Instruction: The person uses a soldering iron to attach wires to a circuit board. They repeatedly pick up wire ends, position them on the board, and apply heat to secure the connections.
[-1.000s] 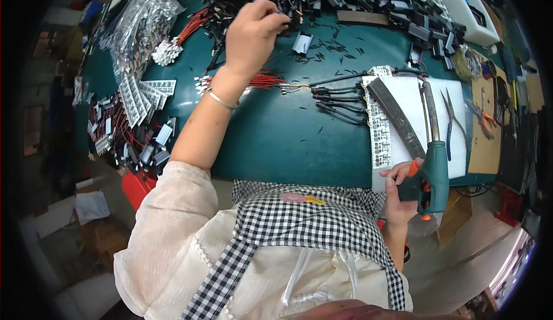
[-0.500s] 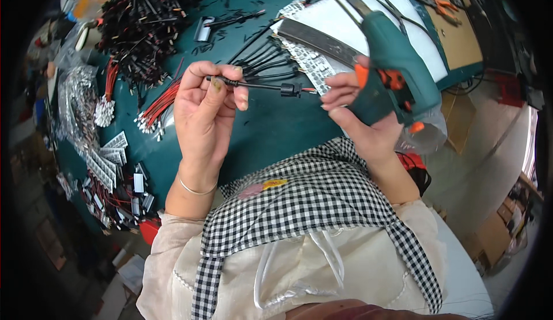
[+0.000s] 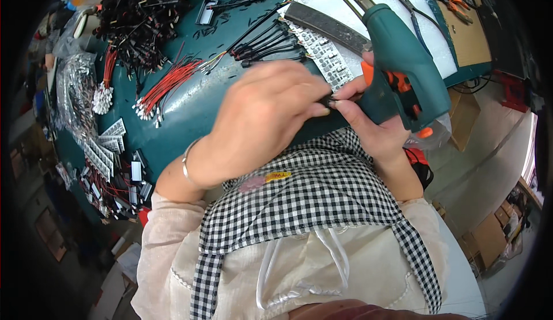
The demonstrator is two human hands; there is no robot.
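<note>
My left hand reaches across to the right, slightly blurred, with its fingertips closed on a small black cable connector. Thumb and forefinger of my right hand pinch the same piece from the other side. Most of the cable is hidden behind the fingers. A green power tool with orange parts and a long metal nozzle, like a heat gun, stands in front of my right hand and covers part of it. Just beyond the hands lie several black cables beside a white strip of small square modules.
A heap of black connectors fills the back left, with red wires nearer. A dark bar, pliers and a white foam sheet lie at the back right. Module strips sit at the left edge.
My left hand has moved right and turned over, bringing its fingertips to my right hand's. The cable that stretched between the hands is now mostly hidden. The view has shifted slightly.
</note>
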